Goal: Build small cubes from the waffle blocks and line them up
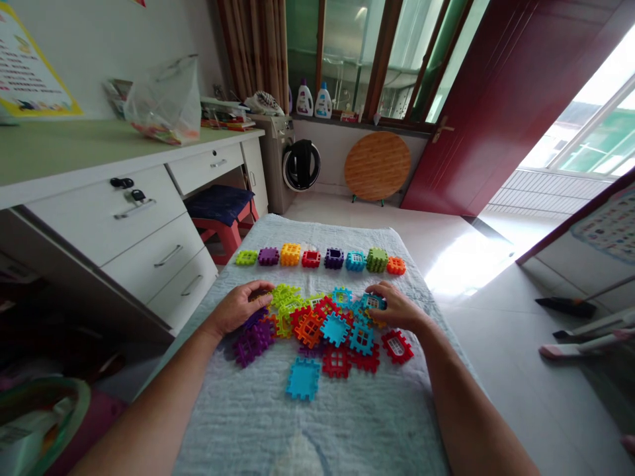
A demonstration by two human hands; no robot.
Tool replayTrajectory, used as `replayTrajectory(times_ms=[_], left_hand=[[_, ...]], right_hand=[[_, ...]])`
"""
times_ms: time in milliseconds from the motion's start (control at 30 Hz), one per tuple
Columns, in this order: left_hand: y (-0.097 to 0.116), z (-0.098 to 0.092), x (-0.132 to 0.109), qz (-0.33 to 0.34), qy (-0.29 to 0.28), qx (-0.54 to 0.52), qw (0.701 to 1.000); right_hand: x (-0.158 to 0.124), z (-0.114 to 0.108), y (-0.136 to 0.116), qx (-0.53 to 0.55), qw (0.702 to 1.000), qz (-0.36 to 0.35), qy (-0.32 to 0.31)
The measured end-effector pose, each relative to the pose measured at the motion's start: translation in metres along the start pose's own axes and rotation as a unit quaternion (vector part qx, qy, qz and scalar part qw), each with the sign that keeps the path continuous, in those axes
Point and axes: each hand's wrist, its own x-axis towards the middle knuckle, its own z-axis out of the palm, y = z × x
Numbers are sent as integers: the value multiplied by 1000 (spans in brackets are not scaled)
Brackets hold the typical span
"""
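Observation:
A loose pile of notched plastic building tiles lies in the middle of the cloth-covered table (238, 423). My left hand (239, 308) is at the pile's left edge, thumb and fingers apart, beside lime green tiles (285, 297) and above purple tiles (254, 342). At the right side, my right hand (398, 308) has its thumb and fingers around a blue window tile (373, 301). Orange (308, 329) and red tiles (336, 362) lie between the hands. A red window tile (397, 346) sits below my right hand, and a plain blue tile (303, 379) lies nearest me.
Behind the pile stands a row of tile stacks or blocks, among them a yellow one (290, 254), a dark purple one (334, 258) and a green one (377, 260). A white desk (149, 228) and a stool (221, 208) are at the left.

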Motion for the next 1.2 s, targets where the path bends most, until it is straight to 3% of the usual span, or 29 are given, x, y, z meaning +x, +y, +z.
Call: replayTrajectory(times_ms=[167,333,500,733,900,1033,1200], left_hand=[[-2,1,0,2,4,0,1000],[-2,2,0,5,8,7,1000],[-7,3,2,5,-1,11,1000],[-13,4,4,9,1,19,1000],[-14,4,5,15,0,29,999],[-16,3,5,21,1,33,999],[-17,4,5,31,3,48,998]], right_hand=[[-2,2,-9,-36,998,0,54],[-4,6,-27,-74,996,-32,24],[-1,12,-35,-87,994,-50,37],[7,14,-33,23,994,-56,90],[11,12,-26,128,984,-16,124],[10,13,-23,66,995,7,75],[3,13,-25,-41,996,29,80]])
